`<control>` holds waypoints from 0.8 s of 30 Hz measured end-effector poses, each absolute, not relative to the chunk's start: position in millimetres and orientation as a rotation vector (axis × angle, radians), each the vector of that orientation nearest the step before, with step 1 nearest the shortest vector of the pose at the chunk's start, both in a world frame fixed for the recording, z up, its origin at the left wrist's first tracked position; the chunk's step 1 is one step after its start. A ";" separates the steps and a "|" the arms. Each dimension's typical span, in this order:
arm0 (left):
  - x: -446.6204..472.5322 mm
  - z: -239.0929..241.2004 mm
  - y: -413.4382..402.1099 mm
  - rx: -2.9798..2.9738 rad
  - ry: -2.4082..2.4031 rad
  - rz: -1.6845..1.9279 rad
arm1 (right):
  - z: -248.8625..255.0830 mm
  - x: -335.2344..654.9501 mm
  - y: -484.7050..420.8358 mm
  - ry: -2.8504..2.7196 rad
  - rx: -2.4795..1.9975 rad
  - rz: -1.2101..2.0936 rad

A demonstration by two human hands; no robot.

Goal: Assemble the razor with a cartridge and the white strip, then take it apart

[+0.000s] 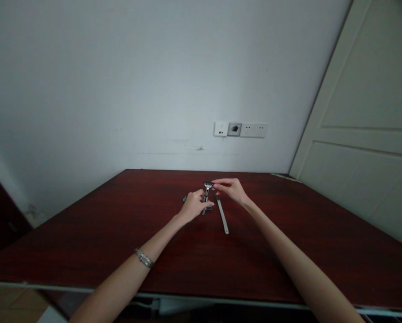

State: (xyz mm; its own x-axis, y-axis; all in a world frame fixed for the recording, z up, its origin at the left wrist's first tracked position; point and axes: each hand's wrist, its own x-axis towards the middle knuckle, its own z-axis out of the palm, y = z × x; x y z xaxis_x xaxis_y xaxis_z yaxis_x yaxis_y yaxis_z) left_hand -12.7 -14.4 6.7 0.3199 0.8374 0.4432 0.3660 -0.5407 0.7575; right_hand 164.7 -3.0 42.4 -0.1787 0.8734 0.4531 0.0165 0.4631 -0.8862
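Note:
A razor (207, 190) with a silver and black handle stands nearly upright above the table, its head at the top. My left hand (193, 206) is closed around the handle. With thumb and fingers pinched, my right hand (232, 190) grips the right end of the razor's head. Just right of the razor lies a slim pale-handled brush (223, 216), its dark end pointing away from me. A small dark object (209, 207) shows behind my left thumb, too small to name. Partly hidden by my left hand is a little teal and black item (184, 199).
The dark red wooden table (126, 233) reaches back to a white wall with sockets (254, 130). A pale panelled door (362, 157) stands along the right side. Below the table's front edge, an open space holds a white item.

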 end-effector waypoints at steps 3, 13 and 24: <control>-12.3 7.0 -14.7 2.051 1.046 1.163 | 43.3 164.4 -4.0 -1.575 -0.802 0.922; -12.5 6.5 -13.9 2.032 1.053 1.155 | 42.1 164.8 -3.1 -1.604 -0.804 0.901; -14.4 2.4 -9.5 2.049 1.071 1.173 | 44.5 165.8 -4.9 -1.660 -0.835 0.854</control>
State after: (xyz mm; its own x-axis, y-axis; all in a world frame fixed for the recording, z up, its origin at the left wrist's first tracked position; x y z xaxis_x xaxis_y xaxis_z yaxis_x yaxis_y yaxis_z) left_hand -14.4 -9.5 2.4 0.3042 0.8412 0.4470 0.3688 -0.5366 0.7589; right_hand 165.8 -4.9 44.5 -0.2141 0.8541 0.4739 0.1114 0.5034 -0.8569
